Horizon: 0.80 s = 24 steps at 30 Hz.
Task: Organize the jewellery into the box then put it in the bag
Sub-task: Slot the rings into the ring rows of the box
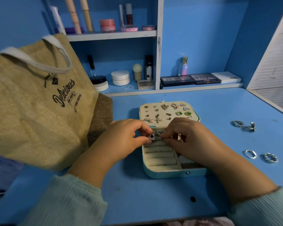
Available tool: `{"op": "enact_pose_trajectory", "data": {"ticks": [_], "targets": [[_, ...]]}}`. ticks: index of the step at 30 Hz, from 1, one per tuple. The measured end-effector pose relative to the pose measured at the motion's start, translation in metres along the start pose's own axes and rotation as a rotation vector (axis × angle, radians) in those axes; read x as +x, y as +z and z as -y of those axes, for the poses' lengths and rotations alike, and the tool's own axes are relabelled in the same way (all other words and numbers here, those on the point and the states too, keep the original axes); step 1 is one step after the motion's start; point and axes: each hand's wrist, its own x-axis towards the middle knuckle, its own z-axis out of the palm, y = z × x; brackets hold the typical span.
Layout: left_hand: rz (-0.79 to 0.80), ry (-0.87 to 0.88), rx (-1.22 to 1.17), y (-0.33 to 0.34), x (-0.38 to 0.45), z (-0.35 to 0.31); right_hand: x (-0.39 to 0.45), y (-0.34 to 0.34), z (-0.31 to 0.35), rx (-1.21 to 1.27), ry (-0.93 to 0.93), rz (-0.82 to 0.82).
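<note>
Blue counter (153,201), near edge: two pale-green sleeves; left hand (126,137) pinched a small white ring with a black spade (151,136); right hand (186,137) pinched a silver ornate ring (158,133), both grips closed over the open pale-teal jewellery box (173,174), above its cream ring rolls; four silver rings (260,156) lay apart to the right; box lid (168,111) studded with earrings; tan jute bag (36,103) stood left; cosmetics shelves (111,35) behind.
</note>
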Motion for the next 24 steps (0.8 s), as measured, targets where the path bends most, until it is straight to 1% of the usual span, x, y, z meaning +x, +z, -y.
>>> {"op": "enact_pose_trajectory", "data": {"ticks": [5,11,14,19,24], "targets": [[0.010,0.019,0.019,-0.0017,0.0029,0.0003,0.0008,-0.0010,0.0010,-0.011,-0.012,0.018],[-0.020,0.078,0.154,-0.0012,0.0023,-0.0002,0.0009,0.0004,0.0020,0.017,-0.011,0.000],[-0.008,0.071,0.217,-0.0018,0.0020,-0.0021,0.0018,0.0002,0.0030,0.002,-0.032,0.002],[0.008,0.044,0.252,-0.0001,0.0032,-0.0066,0.0027,-0.0005,0.0027,-0.016,-0.057,0.021],[-0.021,0.013,0.262,0.0016,0.0038,-0.0064,0.0016,-0.0003,0.0024,-0.010,-0.054,0.014]]}}
